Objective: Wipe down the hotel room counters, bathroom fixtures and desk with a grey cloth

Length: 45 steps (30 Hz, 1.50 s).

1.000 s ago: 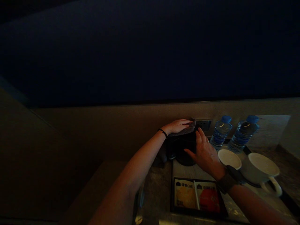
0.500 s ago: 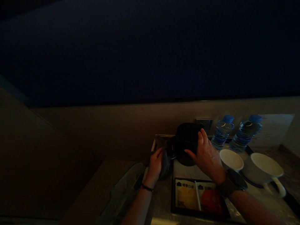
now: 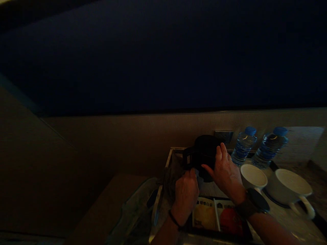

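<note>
A black electric kettle (image 3: 205, 149) stands on the tray, its handle pointing left. My right hand (image 3: 226, 170) steadies it from the right, fingers and thumb curved against its side. My left hand (image 3: 186, 190) is closed on a dark grey cloth (image 3: 172, 177) low at the kettle's front left, just below the handle. Part of the cloth hangs left over the tray; the rest is hidden behind the hand.
Two water bottles (image 3: 244, 146) with blue caps stand at the back right. White cups (image 3: 252, 175) sit in front of them. A black box of tea sachets (image 3: 204, 216) lies nearest me. A wall socket (image 3: 223, 136) is behind, and a greenish clear bag (image 3: 135, 207) is at the left.
My left hand has moved right with the cloth, from beside the kettle's handle to its lower front. My right hand stays on the kettle's side.
</note>
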Motion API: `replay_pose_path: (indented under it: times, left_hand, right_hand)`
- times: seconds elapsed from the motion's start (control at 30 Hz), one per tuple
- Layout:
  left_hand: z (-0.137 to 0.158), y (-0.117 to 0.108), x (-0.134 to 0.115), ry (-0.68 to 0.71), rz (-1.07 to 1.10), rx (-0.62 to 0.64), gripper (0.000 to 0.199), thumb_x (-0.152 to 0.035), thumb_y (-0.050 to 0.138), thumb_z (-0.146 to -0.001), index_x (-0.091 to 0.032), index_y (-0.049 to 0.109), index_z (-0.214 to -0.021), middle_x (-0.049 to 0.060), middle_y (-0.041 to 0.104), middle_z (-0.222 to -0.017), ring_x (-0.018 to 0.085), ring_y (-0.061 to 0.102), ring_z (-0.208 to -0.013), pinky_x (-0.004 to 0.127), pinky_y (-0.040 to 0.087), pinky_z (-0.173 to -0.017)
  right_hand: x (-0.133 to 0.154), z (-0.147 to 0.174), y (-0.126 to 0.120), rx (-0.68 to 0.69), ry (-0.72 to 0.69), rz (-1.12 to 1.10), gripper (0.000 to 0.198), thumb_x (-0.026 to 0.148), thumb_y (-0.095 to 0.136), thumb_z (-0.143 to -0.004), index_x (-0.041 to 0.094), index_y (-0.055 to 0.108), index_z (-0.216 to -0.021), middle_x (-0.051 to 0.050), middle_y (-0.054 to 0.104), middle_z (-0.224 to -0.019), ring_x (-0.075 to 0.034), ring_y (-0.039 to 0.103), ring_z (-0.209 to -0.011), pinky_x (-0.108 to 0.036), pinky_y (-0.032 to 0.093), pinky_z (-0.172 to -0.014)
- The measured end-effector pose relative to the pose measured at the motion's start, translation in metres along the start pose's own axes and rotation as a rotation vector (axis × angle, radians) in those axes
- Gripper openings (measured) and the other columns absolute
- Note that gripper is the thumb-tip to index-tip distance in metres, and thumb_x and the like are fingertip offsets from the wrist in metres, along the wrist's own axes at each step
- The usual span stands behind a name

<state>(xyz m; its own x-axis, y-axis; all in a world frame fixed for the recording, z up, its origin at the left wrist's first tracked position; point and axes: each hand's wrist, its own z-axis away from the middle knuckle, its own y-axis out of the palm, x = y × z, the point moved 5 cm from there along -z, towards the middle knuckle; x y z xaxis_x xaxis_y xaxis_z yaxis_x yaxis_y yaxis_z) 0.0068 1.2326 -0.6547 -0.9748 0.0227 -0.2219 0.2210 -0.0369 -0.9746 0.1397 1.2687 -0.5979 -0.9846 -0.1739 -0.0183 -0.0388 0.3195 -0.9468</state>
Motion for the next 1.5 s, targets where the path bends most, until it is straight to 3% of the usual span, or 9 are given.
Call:
replay_pose_path:
  times: [0.1,0.23,0.4,0.5,0.7,0.83,0.93,1.07,1.5]
  left_hand:
    - [-0.009,-0.005,0.000,-0.109,-0.001,-0.075,0.037,-0.012,0.034,-0.095,-0.014,0.057,-0.124,0.013,0.070,-0.098,0.021,0.071,-0.086,0.027,0.054,-0.070]
    - [-0.028,0.008,-0.002,-0.150,-0.010,0.050,0.036,-0.006,0.032,-0.092,-0.005,0.062,-0.112,0.016,0.071,-0.084,0.025,0.072,-0.080,0.029,0.055,-0.066]
    - [-0.002,0.021,0.015,0.142,0.153,0.069,0.047,-0.011,0.036,-0.093,-0.014,0.048,-0.138,0.012,0.073,-0.097,0.022,0.071,-0.088,0.032,0.056,-0.078]
    - [0.019,0.017,0.039,0.255,0.429,0.025,0.040,-0.018,0.039,-0.094,-0.022,0.059,-0.128,0.007,0.071,-0.113,0.017,0.068,-0.102,0.030,0.053,-0.092]
    - [-0.011,-0.050,0.115,-0.186,0.688,-0.549,0.028,-0.027,0.048,-0.090,-0.017,0.064,-0.111,0.008,0.072,-0.103,0.019,0.068,-0.092,0.031,0.054,-0.084]
    - [-0.056,-0.089,0.114,-0.189,0.722,-0.888,0.035,-0.031,0.049,-0.091,-0.015,0.051,-0.122,0.011,0.064,-0.117,0.020,0.061,-0.108,0.033,0.049,-0.095]
    - [-0.096,-0.060,0.074,0.081,0.601,-0.564,0.045,-0.025,0.049,-0.091,-0.014,0.043,-0.134,0.014,0.057,-0.130,0.022,0.052,-0.122,0.038,0.042,-0.104]
    - [-0.110,0.014,0.033,0.423,0.369,-0.018,0.034,-0.013,0.053,-0.084,-0.016,0.062,-0.117,0.011,0.063,-0.123,0.021,0.053,-0.119,0.034,0.044,-0.103]
    - [-0.088,0.050,0.024,0.770,-0.034,0.249,0.020,-0.019,0.055,-0.083,-0.016,0.072,-0.093,0.012,0.069,-0.101,0.025,0.059,-0.106,0.048,0.024,-0.115]
  right_hand:
    - [0.003,0.000,0.000,-0.003,-0.005,0.014,0.087,0.057,0.057,-0.087,-0.008,0.033,-0.138,-0.029,0.032,-0.147,-0.038,0.050,-0.119,-0.040,0.057,-0.084]
    - [0.007,0.002,0.000,-0.010,0.009,0.030,0.085,0.058,0.055,-0.088,-0.008,0.034,-0.136,-0.030,0.032,-0.147,-0.038,0.053,-0.114,-0.042,0.058,-0.081]
    - [-0.001,0.004,0.003,-0.038,-0.018,-0.018,0.087,0.060,0.056,-0.086,-0.007,0.034,-0.137,-0.029,0.033,-0.147,-0.040,0.052,-0.117,-0.044,0.058,-0.083]
    - [-0.014,0.002,0.007,-0.043,-0.082,-0.088,0.087,0.061,0.056,-0.085,-0.003,0.032,-0.139,-0.026,0.031,-0.149,-0.039,0.052,-0.119,-0.045,0.057,-0.087]
    - [-0.038,-0.006,0.015,0.006,-0.167,-0.268,0.081,0.063,0.055,-0.085,0.011,0.029,-0.142,-0.018,0.027,-0.153,-0.034,0.056,-0.117,-0.047,0.058,-0.086]
    - [-0.040,-0.009,0.014,0.000,-0.217,-0.346,0.082,0.072,0.044,-0.086,0.012,0.032,-0.140,-0.020,0.031,-0.151,-0.034,0.054,-0.120,-0.048,0.057,-0.086]
    - [-0.043,-0.007,0.013,-0.035,-0.212,-0.321,0.085,0.079,0.038,-0.083,0.013,0.035,-0.138,-0.019,0.036,-0.148,-0.034,0.057,-0.116,-0.047,0.058,-0.082]
    - [-0.047,-0.006,0.014,-0.052,-0.218,-0.325,0.084,0.079,0.040,-0.083,0.015,0.035,-0.138,-0.016,0.038,-0.148,-0.033,0.053,-0.121,-0.046,0.058,-0.085]
    - [-0.052,0.034,-0.004,-0.113,-0.221,-0.206,0.072,0.069,0.047,-0.086,0.021,0.038,-0.139,-0.011,0.045,-0.144,-0.029,0.062,-0.110,-0.036,0.062,-0.064]
